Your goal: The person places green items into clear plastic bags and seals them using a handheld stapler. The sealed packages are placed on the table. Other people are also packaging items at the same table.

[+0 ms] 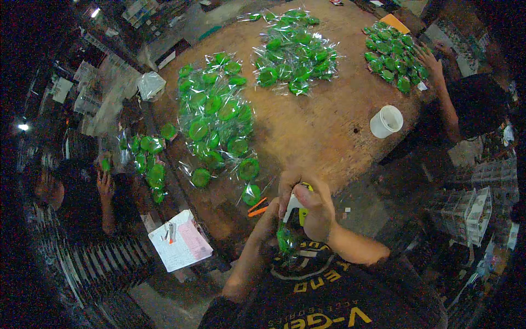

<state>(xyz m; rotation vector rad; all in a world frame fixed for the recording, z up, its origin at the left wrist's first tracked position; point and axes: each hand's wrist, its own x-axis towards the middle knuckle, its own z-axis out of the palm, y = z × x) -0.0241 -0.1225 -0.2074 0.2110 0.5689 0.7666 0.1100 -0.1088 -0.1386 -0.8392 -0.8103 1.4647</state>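
My left hand [289, 181] and my right hand [316, 209] are together in front of my chest at the table's near edge. Between them is a white strip [292, 205], perhaps a folded card, pinched by my left fingers. A green round item in clear plastic [286, 239] hangs just below the strip. My right hand grips a yellow-and-black hand tool [304, 216], mostly covered by the fingers, so its kind is unclear. Left of my left wrist lie an orange V-shaped tool [257, 207] and a green round item in clear wrap [251, 194].
Wrapped green items form heaps at the left [213, 111] and far middle [296, 57] of the wooden table [312, 135]. A co-worker's hand [429, 61] touches another heap [394, 55]. A white tub [386, 122] stands right; an open notebook [181, 242] with pens lies left, near another person's hand [105, 185].
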